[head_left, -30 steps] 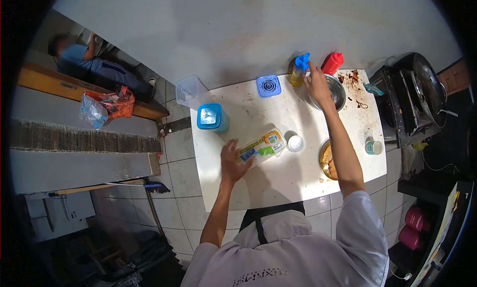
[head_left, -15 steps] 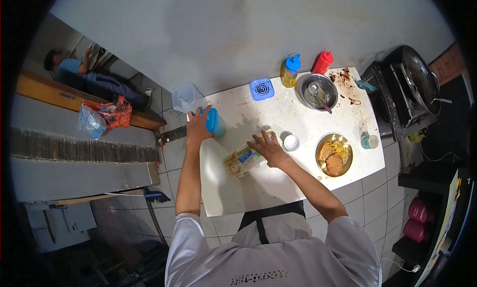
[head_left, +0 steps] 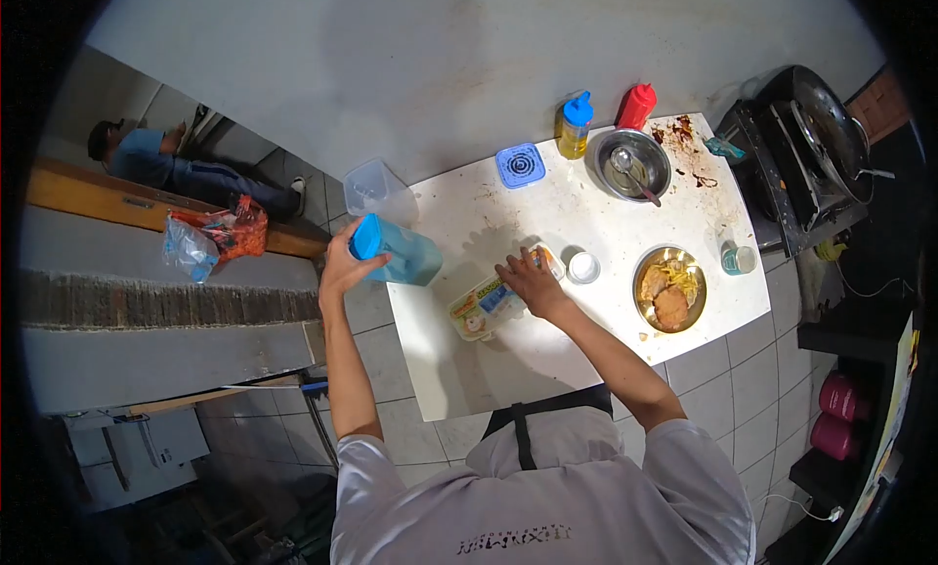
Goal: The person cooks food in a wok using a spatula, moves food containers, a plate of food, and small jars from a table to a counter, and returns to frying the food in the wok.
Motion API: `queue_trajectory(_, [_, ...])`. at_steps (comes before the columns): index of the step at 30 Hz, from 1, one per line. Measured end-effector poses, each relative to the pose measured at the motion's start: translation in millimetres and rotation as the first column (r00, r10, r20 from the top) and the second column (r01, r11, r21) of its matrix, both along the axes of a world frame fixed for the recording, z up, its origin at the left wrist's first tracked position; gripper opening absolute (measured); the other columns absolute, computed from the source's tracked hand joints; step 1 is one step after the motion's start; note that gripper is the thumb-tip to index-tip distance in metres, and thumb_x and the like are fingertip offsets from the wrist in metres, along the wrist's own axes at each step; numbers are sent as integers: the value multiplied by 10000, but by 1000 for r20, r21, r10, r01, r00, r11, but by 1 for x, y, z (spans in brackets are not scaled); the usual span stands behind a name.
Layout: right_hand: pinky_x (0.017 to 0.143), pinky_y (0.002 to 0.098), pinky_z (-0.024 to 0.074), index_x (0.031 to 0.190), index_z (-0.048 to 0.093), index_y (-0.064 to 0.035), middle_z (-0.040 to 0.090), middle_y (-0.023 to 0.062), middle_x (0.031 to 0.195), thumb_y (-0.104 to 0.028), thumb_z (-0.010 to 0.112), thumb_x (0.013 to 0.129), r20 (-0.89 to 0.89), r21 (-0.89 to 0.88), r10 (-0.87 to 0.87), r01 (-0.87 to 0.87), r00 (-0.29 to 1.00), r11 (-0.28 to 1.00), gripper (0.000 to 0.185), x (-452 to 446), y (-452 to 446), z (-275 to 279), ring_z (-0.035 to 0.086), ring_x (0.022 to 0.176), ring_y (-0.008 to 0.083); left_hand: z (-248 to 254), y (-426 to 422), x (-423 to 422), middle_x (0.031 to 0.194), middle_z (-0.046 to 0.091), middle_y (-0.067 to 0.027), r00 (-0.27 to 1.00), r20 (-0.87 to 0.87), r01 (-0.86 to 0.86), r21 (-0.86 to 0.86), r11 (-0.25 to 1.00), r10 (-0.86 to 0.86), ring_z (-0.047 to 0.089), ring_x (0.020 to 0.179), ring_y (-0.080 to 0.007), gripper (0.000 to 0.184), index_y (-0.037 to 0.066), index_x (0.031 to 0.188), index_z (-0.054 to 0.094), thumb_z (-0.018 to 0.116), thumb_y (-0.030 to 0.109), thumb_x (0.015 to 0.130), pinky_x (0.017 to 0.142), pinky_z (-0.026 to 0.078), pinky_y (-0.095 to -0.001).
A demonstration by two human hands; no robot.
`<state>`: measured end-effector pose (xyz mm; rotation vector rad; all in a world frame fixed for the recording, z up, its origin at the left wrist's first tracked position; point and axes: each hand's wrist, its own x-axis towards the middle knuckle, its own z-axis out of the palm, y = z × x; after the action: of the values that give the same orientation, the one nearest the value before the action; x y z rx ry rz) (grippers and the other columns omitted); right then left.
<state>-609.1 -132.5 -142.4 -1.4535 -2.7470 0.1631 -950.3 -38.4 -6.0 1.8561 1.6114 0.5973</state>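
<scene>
My left hand (head_left: 342, 264) is closed around the lid end of a tall see-through container with a blue lid (head_left: 408, 256), at the table's left edge. It leans, lid toward the left; whether its base touches the table I cannot tell. My right hand (head_left: 532, 283) has its fingers over the far end of a long pack with a printed label (head_left: 474, 314), which looks like an egg carton and lies flat on the white table (head_left: 469, 379). Beside that hand stands a small white cup (head_left: 583, 268).
A clear plastic tub (head_left: 376, 189) sits at the back left. Behind are a blue square lid (head_left: 520, 165), an oil bottle (head_left: 575, 130), a red squeeze bottle (head_left: 637, 106) and a steel bowl (head_left: 598, 179) with a spoon. A food plate (head_left: 640, 316) and glass jar (head_left: 740, 261) stand right.
The blue-lidded container went from upright to leaning, its lid shifted left with my left hand now around it. My right hand stays on the long pack. The view has shifted slightly.
</scene>
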Motion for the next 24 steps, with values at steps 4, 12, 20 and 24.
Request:
queue_trajectory(4, [1059, 608, 245, 1410, 356, -157, 398, 111, 1389, -173, 809, 631, 17, -83, -21, 22, 1000, 996, 901, -4, -3, 8, 289, 1344, 370, 30, -10, 10, 1068, 591, -190, 990, -142, 5, 50, 999, 3, 606, 994, -309, 821, 18, 1250, 559, 860, 282, 533, 871, 493, -392])
queue_trajectory(12, [1071, 651, 206, 1397, 356, -115, 409, 95, 1387, -202, 846, 591, 4, -182, 55, -54, 998, 982, 947, -4, 4, 16, 314, 1339, 354, -23, -34, 40, 1109, 556, -185, 858, -502, -42, 136, 990, 105, 560, 1032, -371, 903, 44, 1264, 534, 853, 398, 497, 872, 482, -466])
queue_trajectory(20, [1074, 614, 241, 1347, 401, -74, 486, 96, 1258, -197, 825, 588, 13, -110, 78, -76, 997, 991, 878, -11, -5, 22, 425, 1236, 348, -67, -54, 52, 1271, 450, -210, 839, -530, -84, 92, 992, 120, 467, 1144, -392, 1022, 40, 1385, 358, 825, 443, 570, 934, 419, -498])
queue_trajectory(24, [1027, 573, 307, 1281, 450, -39, 506, 92, 1173, -240, 816, 570, -14, -69, 47, -48, 999, 996, 825, -19, -11, 27, 485, 1128, 321, -84, -59, 48, 1296, 428, -222, 816, -565, 70, 308, 949, 123, 421, 1168, -405, 1014, -50, 1383, 282, 795, 429, 650, 950, 373, -515])
